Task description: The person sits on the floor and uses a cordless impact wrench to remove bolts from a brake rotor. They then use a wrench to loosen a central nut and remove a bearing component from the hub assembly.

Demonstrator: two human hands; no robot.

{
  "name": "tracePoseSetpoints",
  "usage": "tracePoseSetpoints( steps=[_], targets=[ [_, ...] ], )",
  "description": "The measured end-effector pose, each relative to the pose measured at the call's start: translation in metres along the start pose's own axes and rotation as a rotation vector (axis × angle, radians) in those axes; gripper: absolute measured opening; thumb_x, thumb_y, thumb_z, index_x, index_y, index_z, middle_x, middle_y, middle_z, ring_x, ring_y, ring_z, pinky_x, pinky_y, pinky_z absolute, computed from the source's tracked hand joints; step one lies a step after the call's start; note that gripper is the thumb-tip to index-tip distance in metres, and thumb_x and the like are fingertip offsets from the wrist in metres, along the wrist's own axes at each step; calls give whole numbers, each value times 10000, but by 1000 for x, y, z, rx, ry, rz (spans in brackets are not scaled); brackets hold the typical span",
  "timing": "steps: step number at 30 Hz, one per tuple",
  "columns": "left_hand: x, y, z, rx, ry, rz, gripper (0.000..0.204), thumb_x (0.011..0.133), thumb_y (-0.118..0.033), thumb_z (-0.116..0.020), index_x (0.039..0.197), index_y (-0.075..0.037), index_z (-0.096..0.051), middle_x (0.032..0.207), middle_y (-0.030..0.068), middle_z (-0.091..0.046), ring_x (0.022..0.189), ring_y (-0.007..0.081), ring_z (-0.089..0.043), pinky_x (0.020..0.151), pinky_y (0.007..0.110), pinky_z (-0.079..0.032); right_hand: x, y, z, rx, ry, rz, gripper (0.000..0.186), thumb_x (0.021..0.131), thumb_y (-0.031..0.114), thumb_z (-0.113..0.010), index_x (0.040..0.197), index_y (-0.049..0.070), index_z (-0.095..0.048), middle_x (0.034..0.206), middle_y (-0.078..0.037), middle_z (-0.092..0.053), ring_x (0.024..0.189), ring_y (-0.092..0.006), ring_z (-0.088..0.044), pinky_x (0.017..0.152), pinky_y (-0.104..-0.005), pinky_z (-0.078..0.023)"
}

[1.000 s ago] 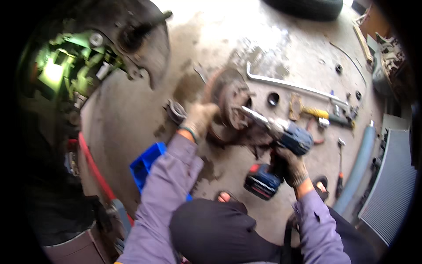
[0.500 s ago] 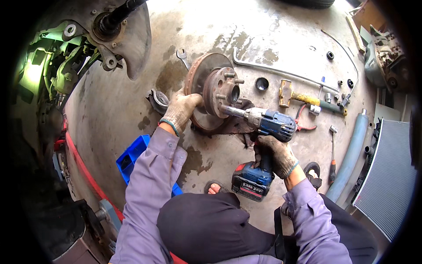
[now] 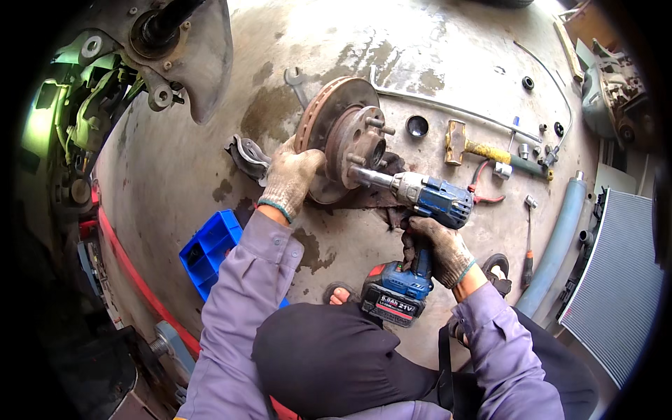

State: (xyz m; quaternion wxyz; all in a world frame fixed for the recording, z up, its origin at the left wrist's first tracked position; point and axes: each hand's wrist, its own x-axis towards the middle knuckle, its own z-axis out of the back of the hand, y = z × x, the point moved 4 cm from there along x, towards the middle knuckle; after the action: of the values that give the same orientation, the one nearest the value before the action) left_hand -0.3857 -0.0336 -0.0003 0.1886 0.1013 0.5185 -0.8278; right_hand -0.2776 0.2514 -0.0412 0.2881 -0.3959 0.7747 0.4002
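Note:
My left hand [image 3: 290, 180], in a dirty knit glove, is closed on the near left edge of a rusty brake disc [image 3: 323, 115], thumb over its face. The disc stands tilted on edge, with a wheel hub [image 3: 358, 140] and its studs facing right. My right hand [image 3: 439, 246], gloved too, wraps round the handle of a blue cordless impact wrench [image 3: 444, 199]. The silver socket [image 3: 371, 178] on its nose reaches the lower part of the hub flange, covering whatever is inside it. Dark cloth [image 3: 381, 201] lies beneath the disc.
On the floor lie an open-end wrench [image 3: 297, 84], a long bent bar [image 3: 448, 110], a black ring [image 3: 417, 127], a sledgehammer [image 3: 483, 149], red-handled pliers [image 3: 483, 189] and a screwdriver [image 3: 528, 262]. A blue bin [image 3: 210, 245] sits left, a radiator [image 3: 619, 280] right. Car suspension parts [image 3: 189, 56] overhang upper left.
The disc and hub have turned and tipped slightly, and the studs sit differently. The wrench's battery end has swung a little left and down. Both hands keep their hold.

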Motion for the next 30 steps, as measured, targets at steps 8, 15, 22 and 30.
tracePoseSetpoints(
  steps=[8, 15, 22, 30],
  targets=[
    [-18, -12, -9, -16, -53, 34, 351, 803, -150, -645, 1114, -7, -722, 894, 66, -731, 809, 164, -646, 776, 324, -524, -4, -22, -7, -10, -145, 25, 197, 916, 191, -719, 1015, 33, -656, 752, -79, -653, 593, -195, -633, 551, -322, -530],
    [-21, -7, -10, 33, -47, -22, 381, 788, -170, -642, 1126, -13, -721, 913, 98, -738, 832, 199, -661, 804, 343, -532, 1, -37, 0, -23, -101, 127, 215, 929, 200, -713, 1025, 19, -649, 769, -82, -648, 613, -194, -637, 575, -334, -539],
    [-9, -6, -3, 149, 9, -165, 336, 796, -182, -661, 1084, -22, -728, 916, 120, -734, 837, 228, -672, 802, 346, -536, 18, -33, 11, -113, -37, 179, 204, 939, 213, -703, 996, 25, -648, 770, -64, -638, 622, -175, -637, 559, -328, -534],
    [-21, -5, -5, 24, 177, -110, 181, 856, -115, -637, 997, -48, -728, 983, 97, -673, 870, 208, -651, 791, 319, -519, 21, -35, 26, -93, 8, 204, 298, 883, 200, -725, 1096, 17, -624, 780, -86, -646, 605, -217, -651, 576, -366, -577]
  ],
)
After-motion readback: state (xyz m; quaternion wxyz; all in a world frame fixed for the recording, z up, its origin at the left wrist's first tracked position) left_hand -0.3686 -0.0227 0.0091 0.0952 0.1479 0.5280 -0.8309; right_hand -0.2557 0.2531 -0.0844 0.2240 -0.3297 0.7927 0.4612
